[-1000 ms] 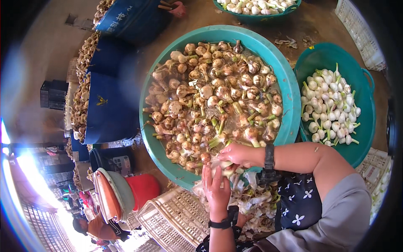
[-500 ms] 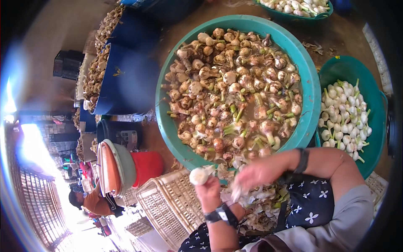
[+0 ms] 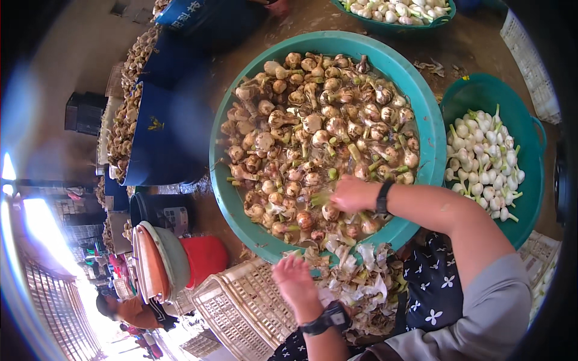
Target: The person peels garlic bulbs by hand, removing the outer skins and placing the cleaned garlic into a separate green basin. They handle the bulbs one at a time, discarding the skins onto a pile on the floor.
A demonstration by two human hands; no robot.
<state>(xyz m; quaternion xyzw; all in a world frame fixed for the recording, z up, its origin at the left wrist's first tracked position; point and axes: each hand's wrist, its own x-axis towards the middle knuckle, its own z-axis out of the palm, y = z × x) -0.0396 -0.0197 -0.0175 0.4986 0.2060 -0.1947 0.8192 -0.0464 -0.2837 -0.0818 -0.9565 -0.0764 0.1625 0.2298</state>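
Note:
A big teal basin (image 3: 430,138) in front of me is heaped with unpeeled garlic bulbs (image 3: 313,126) with brown skins and green stalks. My right hand (image 3: 352,194), a black band on its wrist, reaches into the basin's near side and is curled around an unpeeled bulb whose green stalk sticks out to the left. My left hand (image 3: 294,278), with a black watch on the wrist, hovers with fingers apart and nothing in it above a pile of pale garlic peels (image 3: 361,283) on my lap. A smaller teal tub (image 3: 530,192) at the right holds peeled white garlic (image 3: 484,162).
A white plastic crate (image 3: 241,307) lies by my left knee. Stacked bowls (image 3: 159,262) and a red bucket (image 3: 205,256) stand to the left. Blue sacks (image 3: 165,132) full of garlic line the left side. Another teal tub (image 3: 391,21) of peeled garlic sits at the top. A person (image 3: 129,310) sits at lower left.
My left hand held a peeled white bulb half a second ago and is now empty. My right hand has moved from the peel pile up into the big basin.

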